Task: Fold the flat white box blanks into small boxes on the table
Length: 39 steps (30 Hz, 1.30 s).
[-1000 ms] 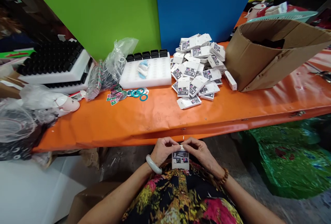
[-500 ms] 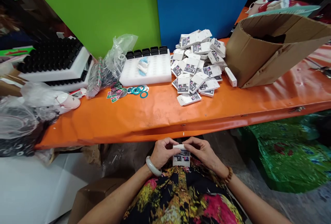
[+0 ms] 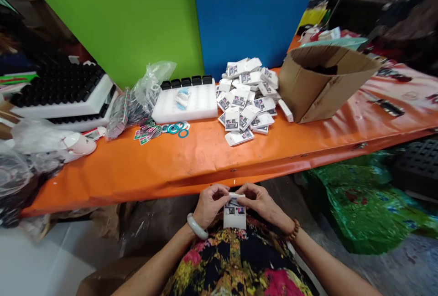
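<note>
Both my hands hold one small white printed box (image 3: 234, 217) upright over my lap, just below the edge of the orange table (image 3: 191, 159). My left hand (image 3: 210, 204) pinches its top left corner, fingers curled shut. My right hand (image 3: 262, 202) pinches the top right, fingers closed on the flap. A heap of the same white boxes (image 3: 246, 97) lies on the table straight ahead, beyond arm's reach of the hands.
A tilted open cardboard carton (image 3: 321, 81) sits right of the heap. A white foam tray (image 3: 186, 100) with black parts, teal rings (image 3: 178, 128), clear plastic bags (image 3: 143, 93) and a larger tray of black parts (image 3: 61, 93) lie left. Green bags (image 3: 359, 200) on the floor at right.
The camera has turned a little right and back, so the table scene shifted left. Both hands stay on the small box at my lap, working its top flap.
</note>
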Each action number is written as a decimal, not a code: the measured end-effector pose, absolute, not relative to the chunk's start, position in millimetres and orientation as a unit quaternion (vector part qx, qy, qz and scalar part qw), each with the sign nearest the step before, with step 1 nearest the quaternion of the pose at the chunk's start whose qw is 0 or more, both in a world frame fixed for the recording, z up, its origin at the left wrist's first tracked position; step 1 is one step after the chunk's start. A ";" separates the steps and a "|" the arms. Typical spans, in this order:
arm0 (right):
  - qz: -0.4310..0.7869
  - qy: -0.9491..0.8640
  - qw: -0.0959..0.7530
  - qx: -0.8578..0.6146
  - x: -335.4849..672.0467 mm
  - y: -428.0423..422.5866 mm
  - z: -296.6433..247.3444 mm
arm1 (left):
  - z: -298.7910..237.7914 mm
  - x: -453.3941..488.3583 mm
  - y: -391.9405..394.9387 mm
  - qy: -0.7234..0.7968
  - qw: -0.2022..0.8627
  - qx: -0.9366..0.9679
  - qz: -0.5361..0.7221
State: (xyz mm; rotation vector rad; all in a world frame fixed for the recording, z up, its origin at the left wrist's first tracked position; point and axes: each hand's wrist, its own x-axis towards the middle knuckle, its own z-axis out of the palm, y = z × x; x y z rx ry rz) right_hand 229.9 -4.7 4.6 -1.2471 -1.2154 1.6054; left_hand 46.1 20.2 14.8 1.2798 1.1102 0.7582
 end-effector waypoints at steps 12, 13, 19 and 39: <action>0.166 -0.434 0.501 -0.730 324.2 141.9 14.5 | -12.0 24.2 143.0 0.623 0.090 0.743 0.225; 0.133 -0.447 0.478 -0.744 325.8 141.5 10.3 | -18.0 25.3 145.2 0.629 0.074 0.751 0.185; 0.018 -0.513 0.305 -0.802 326.8 125.3 -20.6 | -40.8 27.0 146.0 0.632 0.012 0.766 0.116; -0.073 -0.524 0.180 -0.830 333.9 129.0 -34.1 | -33.2 33.3 143.4 0.633 -0.010 0.765 0.120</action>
